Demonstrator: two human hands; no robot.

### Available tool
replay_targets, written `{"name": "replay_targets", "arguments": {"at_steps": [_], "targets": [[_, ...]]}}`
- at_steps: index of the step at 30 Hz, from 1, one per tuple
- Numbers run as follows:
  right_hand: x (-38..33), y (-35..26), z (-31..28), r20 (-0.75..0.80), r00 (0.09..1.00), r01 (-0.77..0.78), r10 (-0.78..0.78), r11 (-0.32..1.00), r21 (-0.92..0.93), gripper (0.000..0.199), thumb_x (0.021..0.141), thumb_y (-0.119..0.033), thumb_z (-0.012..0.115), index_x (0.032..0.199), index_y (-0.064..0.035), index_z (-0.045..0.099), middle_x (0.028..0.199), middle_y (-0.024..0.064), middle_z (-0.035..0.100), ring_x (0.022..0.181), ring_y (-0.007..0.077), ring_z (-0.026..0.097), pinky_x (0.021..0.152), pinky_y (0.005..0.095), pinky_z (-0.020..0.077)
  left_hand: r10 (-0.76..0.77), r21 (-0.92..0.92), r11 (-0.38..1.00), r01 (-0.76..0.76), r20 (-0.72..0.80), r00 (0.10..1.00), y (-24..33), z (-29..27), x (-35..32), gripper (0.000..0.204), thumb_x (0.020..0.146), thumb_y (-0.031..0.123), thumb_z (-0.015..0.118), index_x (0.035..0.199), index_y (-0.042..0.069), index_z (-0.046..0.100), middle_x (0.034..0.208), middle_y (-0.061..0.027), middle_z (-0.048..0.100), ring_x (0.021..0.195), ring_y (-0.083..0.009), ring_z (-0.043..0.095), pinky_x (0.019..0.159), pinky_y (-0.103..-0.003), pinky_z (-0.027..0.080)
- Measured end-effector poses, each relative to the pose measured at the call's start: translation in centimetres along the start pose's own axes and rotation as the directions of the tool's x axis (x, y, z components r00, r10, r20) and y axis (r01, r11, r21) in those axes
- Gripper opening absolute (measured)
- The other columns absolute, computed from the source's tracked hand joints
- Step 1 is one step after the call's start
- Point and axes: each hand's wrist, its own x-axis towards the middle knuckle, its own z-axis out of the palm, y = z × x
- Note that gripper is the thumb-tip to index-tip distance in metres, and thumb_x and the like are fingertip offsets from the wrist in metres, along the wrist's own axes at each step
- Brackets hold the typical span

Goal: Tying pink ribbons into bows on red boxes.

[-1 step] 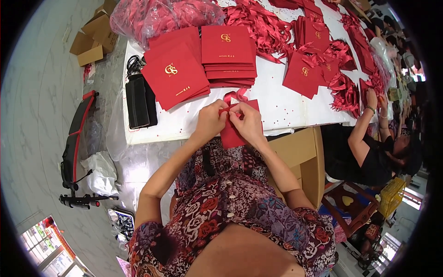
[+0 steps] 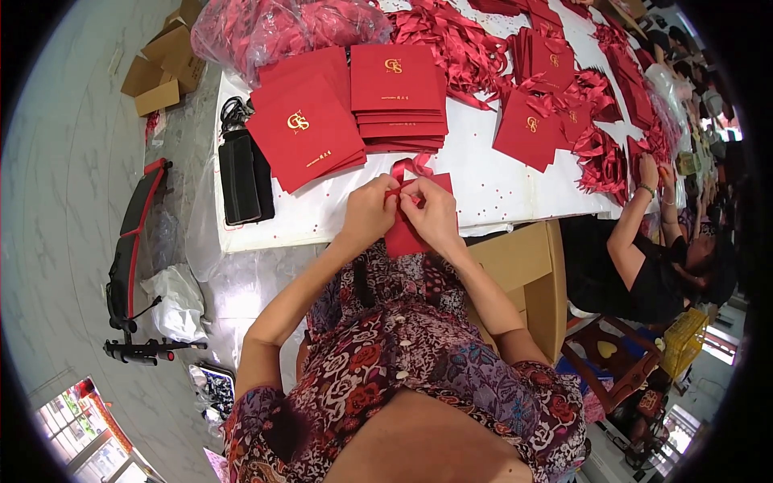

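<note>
At the table's front edge lies a small red paper bag (image 2: 408, 235), partly overhanging it. A red ribbon (image 2: 412, 167) loops up from its top. My left hand (image 2: 371, 211) pinches the ribbon from one side, fingers closed. From the other side my right hand (image 2: 432, 211) is closed on the ribbon too, fingertips almost meeting the left ones. The exact knot or crossing of the ribbon is hidden by my fingers. Just beyond my hands are two stacks of flat red bags with gold lettering, a left stack (image 2: 302, 129) and a right stack (image 2: 396, 88).
A black pouch (image 2: 241, 177) lies at the left on the white table (image 2: 483, 201). Loose red ribbons (image 2: 455, 56) and a clear plastic bag (image 2: 282, 32) fill the back. An open cardboard box (image 2: 531, 274) stands right of my lap. Another person (image 2: 636, 249) works farther right.
</note>
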Motion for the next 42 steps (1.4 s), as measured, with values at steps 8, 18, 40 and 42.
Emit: {"name": "replay_targets", "arguments": {"at_steps": [8, 18, 40, 42], "targets": [[-0.3, -0.9, 0.2, -0.072, 0.972, 0.201, -0.222, 0.955, -0.219, 0.012, 0.077, -0.006, 0.070, 0.081, -0.0016, 0.059, 0.074, 0.0146, 0.062, 0.068, 0.0337, 0.061, 0.063, 0.0445, 0.0486, 0.006, -0.008, 1.000, -0.006, -0.032, 0.999, 1.1, -0.3, -0.6, 0.016, 0.082, 0.000, 0.064, 0.098, 0.004, 0.064, 0.084, -0.0144, 0.068, 0.067, -0.0278, 0.067, 0.062, -0.037, 0.053], [-0.3, -0.8, -0.5, 0.010, 0.996, -0.093, 0.092, 0.991, 0.101, 0.013, 0.083, -0.008, 0.070, 0.093, -0.0021, 0.064, 0.074, 0.0115, 0.069, 0.067, 0.0225, 0.069, 0.062, 0.0331, 0.0531, 0.099, 0.059, 0.994, -0.094, -0.095, 0.991, 2.5, -0.3, -0.8, 0.013, 0.085, -0.001, 0.059, 0.096, 0.004, 0.063, 0.082, -0.0159, 0.067, 0.068, -0.0332, 0.066, 0.061, -0.038, 0.052], [5.4, 2.2, -5.5, 0.695, 0.710, -0.229, 0.113, 0.971, 0.075, 0.014, 0.089, -0.013, 0.067, 0.090, -0.0001, 0.072, 0.078, 0.0027, 0.070, 0.074, 0.0076, 0.061, 0.069, 0.0253, 0.0492, 0.316, 0.066, 0.944, -0.324, 0.105, 0.943, 2.1, -1.0, -0.6, 0.015, 0.080, 0.005, 0.073, 0.090, 0.004, 0.062, 0.085, -0.0114, 0.064, 0.080, -0.0324, 0.062, 0.070, -0.039, 0.050], [5.4, 2.7, -4.8, 0.697, 0.710, -0.302, 0.099, 0.937, 0.175, 0.014, 0.089, -0.013, 0.066, 0.090, 0.0006, 0.072, 0.078, 0.0028, 0.070, 0.073, 0.0078, 0.061, 0.068, 0.0250, 0.0490, 0.314, 0.115, 0.939, -0.325, 0.107, 0.944, 2.2, -1.2, -0.6, 0.015, 0.079, 0.005, 0.073, 0.089, 0.004, 0.061, 0.085, -0.0114, 0.064, 0.082, -0.0330, 0.062, 0.071, -0.039, 0.050]]}}
